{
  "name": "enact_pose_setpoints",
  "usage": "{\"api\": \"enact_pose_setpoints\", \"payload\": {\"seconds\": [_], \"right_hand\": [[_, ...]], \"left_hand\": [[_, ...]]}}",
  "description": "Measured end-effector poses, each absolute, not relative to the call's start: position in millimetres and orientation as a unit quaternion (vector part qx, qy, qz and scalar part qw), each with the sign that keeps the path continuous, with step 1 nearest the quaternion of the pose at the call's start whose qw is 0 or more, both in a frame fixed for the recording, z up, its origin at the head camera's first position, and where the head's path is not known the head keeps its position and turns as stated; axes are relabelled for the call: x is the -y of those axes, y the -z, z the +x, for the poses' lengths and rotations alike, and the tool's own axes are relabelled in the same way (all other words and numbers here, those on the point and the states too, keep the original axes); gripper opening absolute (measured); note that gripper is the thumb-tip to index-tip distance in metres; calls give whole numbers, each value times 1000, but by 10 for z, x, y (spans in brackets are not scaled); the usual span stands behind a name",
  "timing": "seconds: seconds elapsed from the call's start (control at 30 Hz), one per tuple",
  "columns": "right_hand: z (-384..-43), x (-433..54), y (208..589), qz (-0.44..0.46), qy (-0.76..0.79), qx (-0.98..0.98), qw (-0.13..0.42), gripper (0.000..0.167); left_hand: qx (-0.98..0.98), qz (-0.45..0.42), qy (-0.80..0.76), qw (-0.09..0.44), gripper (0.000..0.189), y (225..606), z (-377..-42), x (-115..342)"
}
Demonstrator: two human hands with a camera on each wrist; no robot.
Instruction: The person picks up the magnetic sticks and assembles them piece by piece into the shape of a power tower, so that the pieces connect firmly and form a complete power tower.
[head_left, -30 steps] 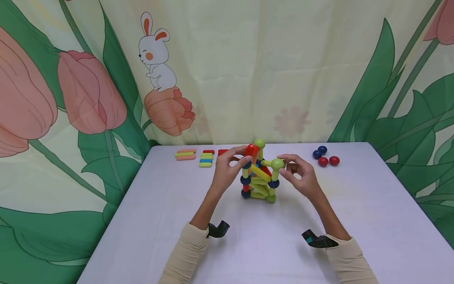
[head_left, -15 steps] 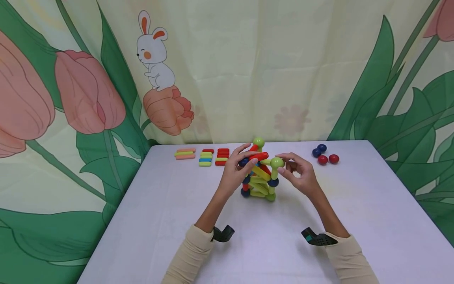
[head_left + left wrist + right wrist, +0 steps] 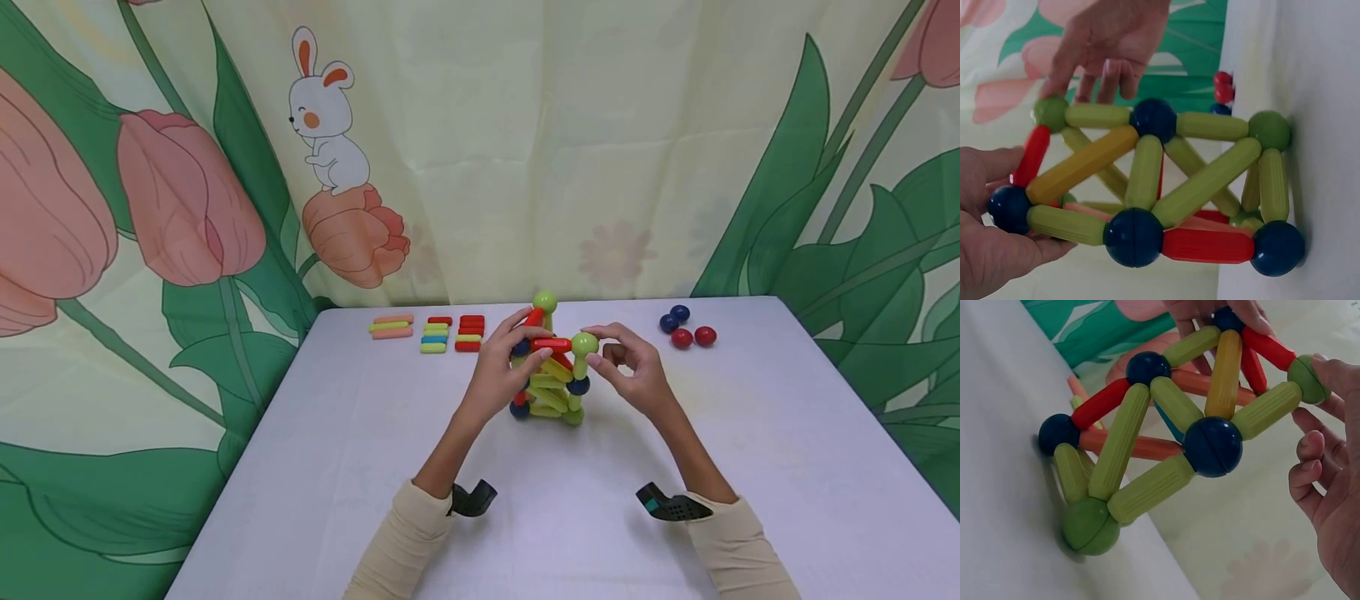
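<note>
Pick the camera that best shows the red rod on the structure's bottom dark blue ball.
Left wrist: the red rod is large and unobstructed end to end. The right wrist view also shows its length, but smaller and farther back. In the head view it is tiny, by the left hand.

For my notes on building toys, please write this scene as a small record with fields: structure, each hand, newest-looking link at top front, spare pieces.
structure: ball-and-rod tower, upright on the white table
left hand: grips the upper dark-blue ball
right hand: pinches the near upper green ball
top front link: red rod between those two balls
spare rods: three groups, left of tower
spare balls: two dark-blue balls, two red balls, right of tower
</note>
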State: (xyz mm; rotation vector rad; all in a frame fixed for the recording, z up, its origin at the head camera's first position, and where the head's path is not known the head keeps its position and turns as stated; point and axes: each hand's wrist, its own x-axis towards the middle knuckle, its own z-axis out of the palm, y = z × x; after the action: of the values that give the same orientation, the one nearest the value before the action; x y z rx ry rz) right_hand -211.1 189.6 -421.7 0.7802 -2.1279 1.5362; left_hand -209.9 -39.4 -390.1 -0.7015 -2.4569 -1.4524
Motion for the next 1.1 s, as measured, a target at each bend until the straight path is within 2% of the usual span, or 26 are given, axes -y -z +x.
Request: {"api": "enact_pose_setpoints", "payload": {"seconds": [0.27,0.43,0.5,0.6,0.73,0.87,0.97,1.1], "right_hand": [[-2165,-1927,4285,225,-569,757,228,39],[-2204,-1890,4317,194,-562,770,234,43],[-2225,-1887,4346,185,-556,781,215,45],[-2227,-1896,4381,169,-544,806,164,46],[-2249,-1921,4463,159,-501,847,82,50],[-2286,-1929,4528,175,-471,864,21,54],[-2309,-1939,4543,187,-463,866,7,51],[-2319,-1949,4542,191,-460,867,5,50]], "left_hand": [[787,-186,583,76,36,3854,-1902,360],[773,-106,615,115,35,3991,-2166,569],[797,-73,587,125,29,4131,-2383,723],[854,-29,508,105,18,4390,-2709,945],[925,-21,376,45,24,4695,-3012,1129],[957,-48,284,18,35,4834,-3147,1198],[968,-59,242,26,39,4837,-3179,1202],[979,-62,193,26,35,4792,-3170,1187]]}}
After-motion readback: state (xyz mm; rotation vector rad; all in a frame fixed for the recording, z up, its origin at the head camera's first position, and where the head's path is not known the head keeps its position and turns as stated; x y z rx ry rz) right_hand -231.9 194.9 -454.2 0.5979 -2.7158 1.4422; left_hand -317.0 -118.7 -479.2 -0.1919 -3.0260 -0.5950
